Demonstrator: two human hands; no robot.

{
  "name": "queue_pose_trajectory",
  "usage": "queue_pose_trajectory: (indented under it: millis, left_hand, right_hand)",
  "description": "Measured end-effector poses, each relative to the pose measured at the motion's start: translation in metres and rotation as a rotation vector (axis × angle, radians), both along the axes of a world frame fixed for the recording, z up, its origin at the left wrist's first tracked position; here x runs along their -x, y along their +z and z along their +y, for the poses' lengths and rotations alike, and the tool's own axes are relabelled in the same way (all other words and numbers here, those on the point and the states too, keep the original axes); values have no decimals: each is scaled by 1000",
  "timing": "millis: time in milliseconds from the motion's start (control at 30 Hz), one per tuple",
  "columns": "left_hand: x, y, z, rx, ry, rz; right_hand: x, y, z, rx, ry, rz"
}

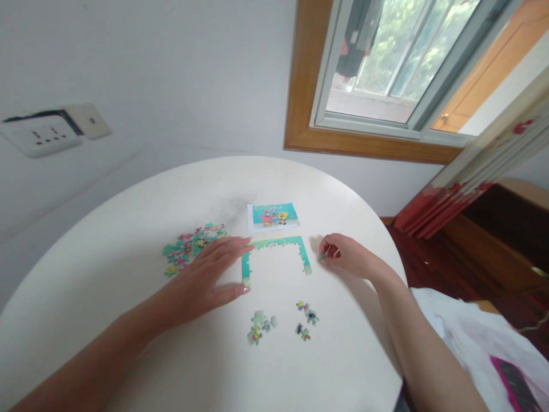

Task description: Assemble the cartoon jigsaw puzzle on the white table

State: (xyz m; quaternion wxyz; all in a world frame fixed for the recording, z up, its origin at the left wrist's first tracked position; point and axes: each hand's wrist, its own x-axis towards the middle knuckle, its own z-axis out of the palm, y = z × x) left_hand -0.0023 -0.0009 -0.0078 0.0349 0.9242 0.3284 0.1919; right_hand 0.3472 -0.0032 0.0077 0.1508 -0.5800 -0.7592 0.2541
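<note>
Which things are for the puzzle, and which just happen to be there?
For the puzzle:
heap of pieces
joined edge
picture
left cluster
right cluster
piece in the right hand

Just there:
phone
curtain
socket

There are 2 hands: 1 left hand (212,269) at centre left and 1 right hand (349,254) at centre right, the latter with 1 puzzle piece (322,257) at its fingertips. The frame has 1 round table (206,366). On it, near the centre, are 1 picture card (274,216), showing 2 cartoon figures, and 1 joined puzzle border (246,269) with 3 sides. Left of centre is 1 pile (193,246) of pieces, too overlapped to count. Low in the middle are 2 groups of pieces, 1 left group (258,317) and 1 right group (311,316), their pieces too small to number surely. The upper left shows 2 wall plates (47,134); the upper right, 1 window (398,57); the right edge, 1 curtain (467,166); the lower right corner, 1 pink-edged dark object (514,383).
</note>
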Motion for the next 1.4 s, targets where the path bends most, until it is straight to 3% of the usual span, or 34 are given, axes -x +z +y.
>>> queue_pose_trajectory:
  millis: [333,633,867,1400]
  left_hand:
    - [0,-1,0,8,5,8]
    - [-2,1,-3,32,-2,11]
    - [-3,2,-2,25,-13,12]
    - [-3,1,-2,46,-7,21]
  right_hand:
    - [4,6,-3,61,-12,178]
    - [33,9,-11,69,224,252]
    - [35,3,-10,-62,350,208]
    - [29,-4,-8,-78,332,152]
